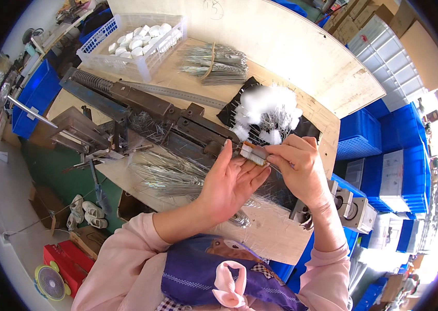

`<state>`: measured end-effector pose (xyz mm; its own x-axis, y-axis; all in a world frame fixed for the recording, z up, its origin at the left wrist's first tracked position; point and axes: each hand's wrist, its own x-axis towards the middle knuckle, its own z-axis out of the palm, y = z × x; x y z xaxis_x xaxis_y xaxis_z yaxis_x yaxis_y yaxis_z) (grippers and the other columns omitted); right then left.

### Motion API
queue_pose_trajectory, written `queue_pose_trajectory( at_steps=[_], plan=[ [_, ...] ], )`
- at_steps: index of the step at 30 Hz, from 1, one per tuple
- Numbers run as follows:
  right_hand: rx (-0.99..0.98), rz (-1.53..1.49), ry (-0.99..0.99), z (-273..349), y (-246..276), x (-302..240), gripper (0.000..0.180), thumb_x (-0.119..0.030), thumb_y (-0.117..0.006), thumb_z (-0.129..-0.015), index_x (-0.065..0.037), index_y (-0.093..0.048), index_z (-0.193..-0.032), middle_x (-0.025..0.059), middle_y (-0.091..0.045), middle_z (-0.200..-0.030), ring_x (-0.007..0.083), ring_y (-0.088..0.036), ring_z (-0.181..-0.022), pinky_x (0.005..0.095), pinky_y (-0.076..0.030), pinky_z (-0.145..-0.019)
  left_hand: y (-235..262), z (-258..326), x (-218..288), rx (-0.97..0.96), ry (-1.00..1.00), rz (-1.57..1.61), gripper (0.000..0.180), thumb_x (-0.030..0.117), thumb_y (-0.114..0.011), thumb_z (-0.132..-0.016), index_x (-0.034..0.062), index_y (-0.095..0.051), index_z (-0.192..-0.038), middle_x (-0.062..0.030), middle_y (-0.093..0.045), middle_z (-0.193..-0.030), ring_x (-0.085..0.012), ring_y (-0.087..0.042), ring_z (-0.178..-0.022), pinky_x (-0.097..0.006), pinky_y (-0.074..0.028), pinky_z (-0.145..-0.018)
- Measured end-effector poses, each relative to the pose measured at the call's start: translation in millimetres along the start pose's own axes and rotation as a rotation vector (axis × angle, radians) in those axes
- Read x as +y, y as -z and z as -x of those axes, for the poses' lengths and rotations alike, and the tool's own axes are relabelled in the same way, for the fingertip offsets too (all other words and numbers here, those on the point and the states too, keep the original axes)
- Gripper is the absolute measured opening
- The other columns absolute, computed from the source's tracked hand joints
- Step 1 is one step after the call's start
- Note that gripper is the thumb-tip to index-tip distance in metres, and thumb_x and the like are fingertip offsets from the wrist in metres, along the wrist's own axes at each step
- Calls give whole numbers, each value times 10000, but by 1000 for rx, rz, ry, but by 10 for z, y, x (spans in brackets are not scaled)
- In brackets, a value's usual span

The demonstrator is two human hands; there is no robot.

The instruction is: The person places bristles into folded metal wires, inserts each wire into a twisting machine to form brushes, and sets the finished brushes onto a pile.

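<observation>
- The wooden workbench (291, 67) is bearing a long metal jig (146, 111).
- The left hand (229, 184) is lying palm-up, fingers spread apart, under a small metal block (252, 153).
- The right hand (297, 166) is arching over, fingertips pinched on that block above the bench's near edge.

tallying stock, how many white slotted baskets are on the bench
1. The white slotted basket sits at the far left corner of the wooden bench, filled with small white caps. Others may be hidden beyond the frame.
</observation>
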<state>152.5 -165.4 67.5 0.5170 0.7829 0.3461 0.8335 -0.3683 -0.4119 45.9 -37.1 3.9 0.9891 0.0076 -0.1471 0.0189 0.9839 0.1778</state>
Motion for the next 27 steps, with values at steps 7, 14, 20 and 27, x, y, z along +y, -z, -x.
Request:
queue_pose_trajectory(
  at_steps=[7, 14, 20, 27],
  plan=[
    [74, 76, 171, 37, -45, -223, 138, -68, -664, -755, -79, -698, -888, 42, -566, -734, 211, -570, -700, 336, -377, -768, 209, -101, -18, -121, 43, 98, 707, 573, -311, -972, -51, -414, -1289, -167, -496, -1276, -260, -453, -1240, -414, -319, -1100],
    [105, -229, -321, 6, 205, -319, 164, -78, -583, -891, -22, -557, -1042, 128, -607, -679, 294, -614, -564, 342, -472, -496, -13, 83, 72, 54, -15, -47, 720, 574, -309, -971, -43, -406, -1330, -145, -480, -1338, -256, -389, -1311, -418, -291, -1104],
    [-130, 265, -148, 66, -33, -510, 271, -59, -577, -804, -14, -541, -1068, 127, -603, -646, 314, -625, -568, 390, -505, -523, 52, 45, 82, -117, 9, -1, 580, 560, -357, -970, 38, -538, -1150, -24, -566, -1073, -170, -468, -1172, -367, -286, -1079],
    [-271, 468, -62, -10, -19, -494, 333, -3, -576, -741, 55, -501, -1061, 122, -592, -613, 311, -633, -570, 389, -498, -503, -203, 20, 146, 102, 69, -54, 510, 516, -400, -970, 55, -546, -1130, -17, -567, -1102, -191, -469, -1170, -359, -297, -1062]
  ],
)
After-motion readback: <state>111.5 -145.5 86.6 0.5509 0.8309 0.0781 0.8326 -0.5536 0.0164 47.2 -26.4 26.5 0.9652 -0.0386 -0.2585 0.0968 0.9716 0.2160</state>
